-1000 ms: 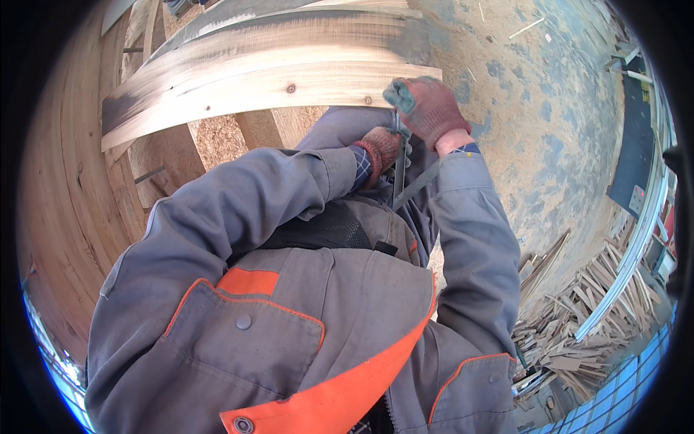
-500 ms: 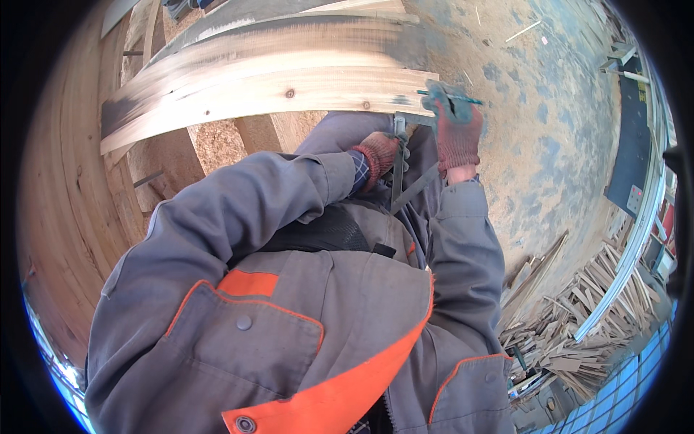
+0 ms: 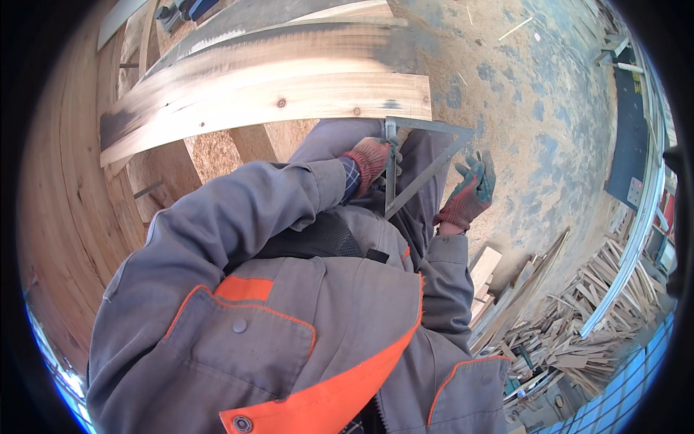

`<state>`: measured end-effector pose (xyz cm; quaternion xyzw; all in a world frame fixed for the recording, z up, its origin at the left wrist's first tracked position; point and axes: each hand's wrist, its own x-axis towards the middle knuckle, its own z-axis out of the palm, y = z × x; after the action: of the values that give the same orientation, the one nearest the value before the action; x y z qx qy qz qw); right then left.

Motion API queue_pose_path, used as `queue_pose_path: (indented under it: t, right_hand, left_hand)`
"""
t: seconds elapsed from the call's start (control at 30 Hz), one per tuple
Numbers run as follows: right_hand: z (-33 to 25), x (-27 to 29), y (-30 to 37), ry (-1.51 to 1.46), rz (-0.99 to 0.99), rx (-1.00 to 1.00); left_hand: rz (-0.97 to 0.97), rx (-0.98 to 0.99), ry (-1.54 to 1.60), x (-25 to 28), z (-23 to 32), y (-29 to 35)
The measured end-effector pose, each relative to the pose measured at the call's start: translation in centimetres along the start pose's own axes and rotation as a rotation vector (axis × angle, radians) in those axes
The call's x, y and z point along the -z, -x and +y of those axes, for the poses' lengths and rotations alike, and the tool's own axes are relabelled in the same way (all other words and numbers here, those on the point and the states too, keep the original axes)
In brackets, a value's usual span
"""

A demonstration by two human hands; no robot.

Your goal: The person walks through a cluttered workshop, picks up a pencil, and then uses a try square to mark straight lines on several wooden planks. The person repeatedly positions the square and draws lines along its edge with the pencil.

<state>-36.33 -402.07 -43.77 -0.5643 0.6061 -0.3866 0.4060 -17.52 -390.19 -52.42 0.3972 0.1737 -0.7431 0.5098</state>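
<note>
My left hand (image 3: 371, 160), in a red and grey-green work glove, is closed around the upright leg of a metal triangle square (image 3: 428, 177). The square's top edge lies along the near edge of a pale, knotted wooden board (image 3: 246, 107), close to its right end. A dark mark shows on the board above the square. My right hand (image 3: 468, 192), gloved alike, is right of the square and touches neither it nor the board. Its fingers are partly extended, with a dark green pencil (image 3: 486, 157) only faintly visible at the fingertips; most of it is hidden.
Another smoke-darkened board (image 3: 311, 47) lies behind the pale one. Wooden planks (image 3: 69, 173) run along the left. A blue and black tool (image 3: 181, 13) sits at the far left. Scrap wood strips (image 3: 585, 318) are heaped at lower right, beside a sawdust-covered floor (image 3: 535, 137).
My right hand has drawn back from the board's right end, toward me and slightly right. The square's slanted side is now uncovered. My left hand keeps its grip on the square.
</note>
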Motion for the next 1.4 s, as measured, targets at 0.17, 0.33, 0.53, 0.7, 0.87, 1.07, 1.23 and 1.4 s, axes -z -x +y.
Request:
queue_pose_path:
  t: [0.17, 0.33, 0.53, 0.7, 0.87, 1.07, 1.23, 1.4]
  right_hand:
    - [3.5, 0.3, 0.8, -0.182, 0.045, -0.085]
    - [5.2, 0.3, 1.5, -0.203, -0.002, -0.203]
    - [5.3, -0.1, 1.5, -0.209, -0.037, -0.199]
    - [5.7, -0.1, 1.4, -0.181, -0.016, -0.240]
    - [6.3, 0.0, 1.2, -0.118, -0.045, -0.181]
    - [6.7, 0.2, 1.2, -0.193, -0.028, -0.257]
    - [6.7, 0.4, 1.3, -0.170, -0.050, -0.208]
    - [6.7, 0.2, 1.4, -0.167, -0.051, -0.202]
  left_hand:
    - [-0.014, -0.035, -0.072, -0.2, 0.2, 0.5]
    - [-0.023, -0.054, -0.078, 0.0, 0.1, 0.6]
    - [-0.114, 0.012, 0.160, 1.0, -0.2, -0.3]
    - [-0.145, -0.031, 0.103, 2.4, -1.2, -1.7]
    - [-0.197, -0.033, -0.012, 1.9, -0.7, -1.6]
    - [-0.080, 0.034, 0.030, 0.9, 0.0, 0.1]
    - [-0.178, -0.080, 0.216, 2.2, -0.1, -1.7]
    - [-0.142, -0.406, 0.089, -0.5, 3.9, 0.0]
